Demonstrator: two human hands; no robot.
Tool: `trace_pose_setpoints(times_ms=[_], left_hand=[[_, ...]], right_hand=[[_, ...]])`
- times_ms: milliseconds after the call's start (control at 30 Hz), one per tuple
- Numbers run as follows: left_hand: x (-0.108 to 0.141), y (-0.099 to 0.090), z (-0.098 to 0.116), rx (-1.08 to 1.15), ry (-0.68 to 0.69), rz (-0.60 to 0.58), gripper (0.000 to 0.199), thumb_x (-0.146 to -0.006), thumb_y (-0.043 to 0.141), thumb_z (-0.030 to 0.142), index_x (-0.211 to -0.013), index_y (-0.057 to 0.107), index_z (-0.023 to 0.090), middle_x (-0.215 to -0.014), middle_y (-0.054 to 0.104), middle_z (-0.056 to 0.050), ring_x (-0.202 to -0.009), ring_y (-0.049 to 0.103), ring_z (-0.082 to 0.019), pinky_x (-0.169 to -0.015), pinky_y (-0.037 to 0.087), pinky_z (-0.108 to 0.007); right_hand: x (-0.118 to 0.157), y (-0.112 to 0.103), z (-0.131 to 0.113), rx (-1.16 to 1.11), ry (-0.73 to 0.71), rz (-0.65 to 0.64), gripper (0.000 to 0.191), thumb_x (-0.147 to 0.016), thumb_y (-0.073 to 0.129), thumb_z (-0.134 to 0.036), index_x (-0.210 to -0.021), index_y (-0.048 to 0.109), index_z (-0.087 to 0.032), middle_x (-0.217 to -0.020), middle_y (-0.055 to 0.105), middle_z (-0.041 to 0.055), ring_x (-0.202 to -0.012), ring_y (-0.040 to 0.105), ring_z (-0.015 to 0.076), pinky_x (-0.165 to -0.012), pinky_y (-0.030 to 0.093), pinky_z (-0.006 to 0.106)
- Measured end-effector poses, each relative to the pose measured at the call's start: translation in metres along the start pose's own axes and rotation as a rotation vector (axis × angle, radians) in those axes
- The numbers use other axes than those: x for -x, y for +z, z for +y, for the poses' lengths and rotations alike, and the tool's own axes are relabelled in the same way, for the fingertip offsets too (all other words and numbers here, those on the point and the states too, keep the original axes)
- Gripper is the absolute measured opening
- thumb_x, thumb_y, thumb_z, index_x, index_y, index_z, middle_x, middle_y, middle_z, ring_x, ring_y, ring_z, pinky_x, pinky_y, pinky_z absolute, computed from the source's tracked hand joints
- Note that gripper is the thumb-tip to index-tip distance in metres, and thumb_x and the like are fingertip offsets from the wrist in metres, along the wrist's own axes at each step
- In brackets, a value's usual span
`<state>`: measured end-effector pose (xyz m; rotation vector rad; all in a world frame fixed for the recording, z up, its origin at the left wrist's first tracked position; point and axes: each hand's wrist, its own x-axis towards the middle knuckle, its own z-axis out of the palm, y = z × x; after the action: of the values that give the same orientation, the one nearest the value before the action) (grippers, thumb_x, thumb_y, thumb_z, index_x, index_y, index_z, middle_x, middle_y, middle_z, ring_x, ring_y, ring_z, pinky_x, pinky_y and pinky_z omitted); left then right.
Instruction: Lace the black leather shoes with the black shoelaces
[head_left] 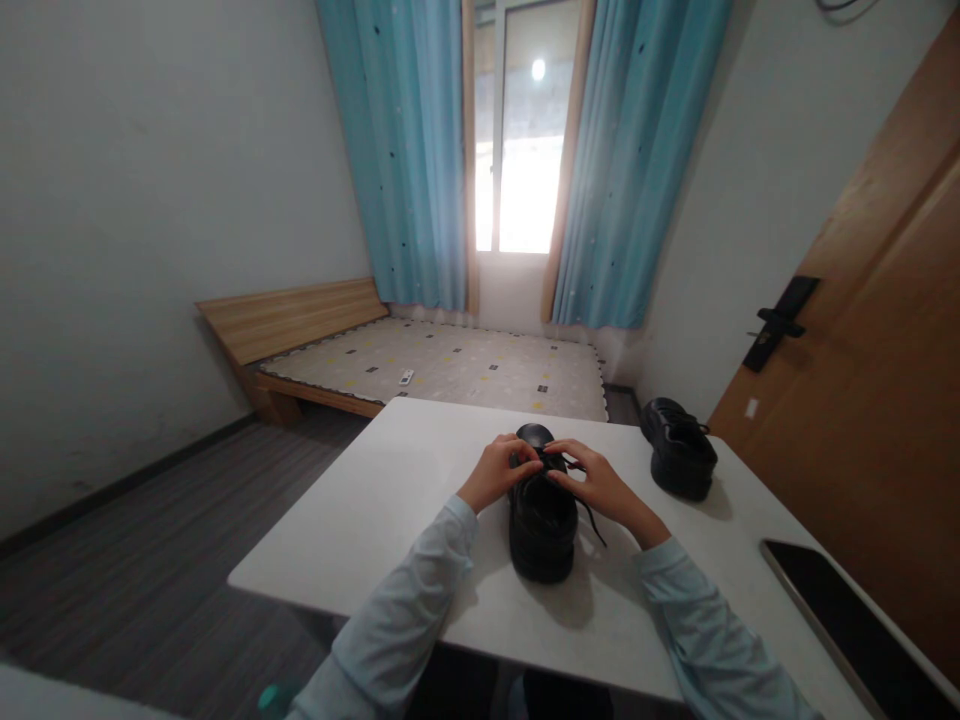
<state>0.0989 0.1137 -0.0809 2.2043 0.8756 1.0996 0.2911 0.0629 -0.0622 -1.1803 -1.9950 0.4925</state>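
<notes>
A black lace-up shoe [543, 530] stands on the white table [360, 500], its toe away from me and its heel toward me. My left hand [501, 470] is at the left side of its lacing, thumb and fingers pinched together on the black lace. From the right, my right hand [592, 478] reaches over the same lacing, thumb and fingertips closed at the lace. One loose lace end hangs down on the shoe's right side, below my right hand. The fingertips partly hide the lacing, so the shape of any knot cannot be made out.
Another black shoe [679, 450] stands at the table's back right. A dark phone-like slab [847, 620] lies at the right edge. Beyond the table is a low bed [450, 355] with a small white object [406, 377]. A wooden door [862, 420] is at the right.
</notes>
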Motion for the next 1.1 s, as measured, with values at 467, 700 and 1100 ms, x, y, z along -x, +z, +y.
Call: trace_pose_setpoints(times_ms=[467, 700, 1100], left_hand=[[-0.001, 0.009, 0.005, -0.071, 0.008, 0.062, 0.009, -0.082, 0.056, 0.022, -0.076, 0.057, 0.016, -0.079, 0.057, -0.004, -0.083, 0.052, -0.018, -0.079, 0.043, -0.032], [-0.002, 0.004, 0.001, -0.029, -0.100, 0.171, 0.011, -0.086, 0.050, 0.025, -0.081, 0.055, 0.017, -0.081, 0.058, -0.003, -0.079, 0.053, -0.016, -0.074, 0.045, -0.030], [0.000, 0.004, 0.003, -0.010, -0.052, 0.005, 0.020, -0.076, 0.065, 0.038, -0.075, 0.064, 0.018, -0.076, 0.062, -0.002, -0.077, 0.054, -0.016, -0.071, 0.042, -0.028]], right_hand=[[0.000, 0.000, -0.001, 0.009, 0.009, 0.006, 0.029, -0.079, 0.060, -0.031, -0.106, 0.059, -0.021, -0.113, 0.061, 0.0093, -0.106, 0.057, 0.0236, -0.081, 0.051, 0.038], [0.000, 0.000, 0.000, 0.000, 0.003, 0.002, 0.026, -0.079, 0.060, -0.030, -0.104, 0.060, -0.021, -0.113, 0.061, 0.0092, -0.106, 0.057, 0.0237, -0.082, 0.051, 0.039], [0.000, 0.001, 0.002, 0.000, -0.001, 0.015, 0.027, -0.077, 0.062, -0.030, -0.103, 0.060, -0.022, -0.111, 0.062, 0.0089, -0.105, 0.058, 0.0235, -0.081, 0.052, 0.039]])
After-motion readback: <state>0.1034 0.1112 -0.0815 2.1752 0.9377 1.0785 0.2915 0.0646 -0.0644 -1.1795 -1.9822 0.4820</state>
